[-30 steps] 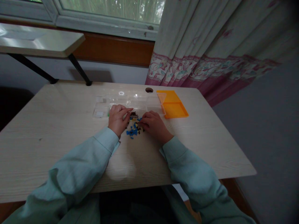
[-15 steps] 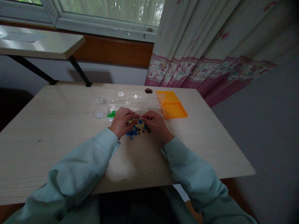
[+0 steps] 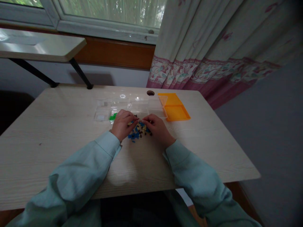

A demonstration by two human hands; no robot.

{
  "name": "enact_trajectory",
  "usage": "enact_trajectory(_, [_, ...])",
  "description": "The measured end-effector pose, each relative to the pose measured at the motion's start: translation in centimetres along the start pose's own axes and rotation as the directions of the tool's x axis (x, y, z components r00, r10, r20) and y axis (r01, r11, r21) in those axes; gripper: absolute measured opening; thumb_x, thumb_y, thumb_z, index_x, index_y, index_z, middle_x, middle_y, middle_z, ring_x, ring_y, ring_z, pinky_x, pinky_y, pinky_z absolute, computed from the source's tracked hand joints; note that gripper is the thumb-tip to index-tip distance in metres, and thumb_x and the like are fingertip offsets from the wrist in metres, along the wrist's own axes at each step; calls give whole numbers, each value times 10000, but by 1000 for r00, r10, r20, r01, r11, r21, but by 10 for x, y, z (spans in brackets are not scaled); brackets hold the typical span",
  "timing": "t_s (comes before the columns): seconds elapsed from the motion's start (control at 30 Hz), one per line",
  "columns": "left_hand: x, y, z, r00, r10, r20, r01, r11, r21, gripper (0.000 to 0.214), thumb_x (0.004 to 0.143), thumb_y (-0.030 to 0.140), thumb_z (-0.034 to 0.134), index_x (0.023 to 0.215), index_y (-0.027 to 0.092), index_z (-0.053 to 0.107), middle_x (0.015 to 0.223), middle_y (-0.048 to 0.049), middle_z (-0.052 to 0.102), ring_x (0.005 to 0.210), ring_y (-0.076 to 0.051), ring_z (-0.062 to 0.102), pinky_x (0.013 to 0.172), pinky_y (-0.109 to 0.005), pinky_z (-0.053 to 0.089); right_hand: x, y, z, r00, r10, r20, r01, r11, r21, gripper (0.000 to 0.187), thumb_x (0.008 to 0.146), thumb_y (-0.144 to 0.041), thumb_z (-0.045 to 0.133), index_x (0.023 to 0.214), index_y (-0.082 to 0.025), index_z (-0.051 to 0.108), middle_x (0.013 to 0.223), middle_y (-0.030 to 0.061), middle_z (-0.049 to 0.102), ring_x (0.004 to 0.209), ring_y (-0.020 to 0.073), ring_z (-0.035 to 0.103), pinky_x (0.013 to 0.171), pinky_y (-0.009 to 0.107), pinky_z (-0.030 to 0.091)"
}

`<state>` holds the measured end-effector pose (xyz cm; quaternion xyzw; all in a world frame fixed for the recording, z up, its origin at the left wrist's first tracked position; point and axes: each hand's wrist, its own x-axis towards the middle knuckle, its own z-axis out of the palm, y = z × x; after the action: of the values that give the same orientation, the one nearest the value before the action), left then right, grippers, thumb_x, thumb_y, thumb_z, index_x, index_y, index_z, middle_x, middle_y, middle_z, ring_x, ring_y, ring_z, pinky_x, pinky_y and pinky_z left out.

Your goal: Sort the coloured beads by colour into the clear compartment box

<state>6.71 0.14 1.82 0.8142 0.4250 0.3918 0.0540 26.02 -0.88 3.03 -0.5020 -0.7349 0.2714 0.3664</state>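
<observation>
A small pile of tiny pieces [image 3: 138, 130], blue, dark and pale yellow, lies on the pale wooden table [image 3: 59, 138]. My left hand [image 3: 121, 124] rests at the pile's left edge with curled fingers pinching near a pale piece. On the pile's right side my right hand [image 3: 157, 127] has its fingers bent and pinched over the pieces. What either pinch holds is too small to make out. Just behind the hands lies a clear compartment box [image 3: 123, 107], with green pieces [image 3: 113, 117] in one compartment.
An orange lid [image 3: 174, 107] lies open at the clear box's right end. A cable hole [image 3: 150, 93] is in the table's far edge. Behind stand a second table [image 3: 35, 47], a window and a patterned curtain [image 3: 213, 56].
My left hand drew back from the clear box to the pile, uncovering the green pieces. My right hand shifted slightly over the pile. The view tilted a little.
</observation>
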Motion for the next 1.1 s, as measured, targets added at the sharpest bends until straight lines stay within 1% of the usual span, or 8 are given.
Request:
enact_trajectory(0.17, [0,1,-2,994,-81,-77,83,996,26,225,902,376,499,884,211,649,859,-46,610,887,-199,496,824,-369,398,0,-3,-2,996,-84,-2,84,990,-116,131,849,-242,580,813,-168,681,790,39,621,786,154,558,730,278,432])
enact_trajectory(0.27, [0,0,-2,987,-120,-105,124,991,39,244,919,380,460,880,209,630,876,-50,595,896,-201,480,838,-368,388,1,1,-5,989,-144,27,146,964,-221,116,849,-210,588,838,-167,695,826,56,633,844,173,554,785,298,417])
enact_trajectory(0.33, [-1,-1,-2,984,-137,-114,143,989,43,253,926,380,443,880,208,623,881,-51,593,901,-201,474,846,-368,382,1,4,-8,979,-188,79,203,935,-292,110,844,-213,599,854,-177,703,854,59,640,854,179,544,793,306,401])
enact_trajectory(0.4, [-1,-2,-1,982,-148,-117,154,987,47,258,928,383,438,876,209,621,874,-49,593,900,-200,472,848,-368,377,1,6,-11,961,-228,160,271,895,-353,101,834,-218,617,865,-195,710,877,56,643,859,183,531,793,313,382])
enact_trajectory(0.5, [-2,-3,-1,981,-153,-122,161,985,57,269,924,395,446,865,212,633,858,-44,595,893,-199,469,845,-366,373,1,8,-13,933,-251,257,342,837,-426,99,816,-230,646,885,-220,717,895,54,640,883,192,511,797,324,352])
enact_trajectory(0.77, [-2,-7,0,981,-145,-130,155,985,74,279,911,407,476,849,216,670,827,-40,606,875,-195,476,830,-359,378,0,6,-13,915,-261,308,387,784,-485,138,837,-241,628,949,-240,709,910,48,625,886,186,490,775,318,311])
enact_trajectory(0.97, [-2,-6,1,983,-144,-117,154,984,86,265,897,411,504,853,220,682,804,-36,597,858,-193,473,811,-359,382,-2,-2,-16,914,-252,319,394,741,-544,111,840,-264,631,917,-240,707,900,45,623,892,191,476,742,317,281])
enact_trajectory(1.1, [-1,-5,0,980,-158,-122,169,982,85,257,878,423,534,844,217,684,802,-40,594,863,-198,472,804,-363,387,-2,-2,-15,915,-246,320,391,740,-548,113,845,-261,623,919,-241,707,900,47,620,894,196,470,744,321,276])
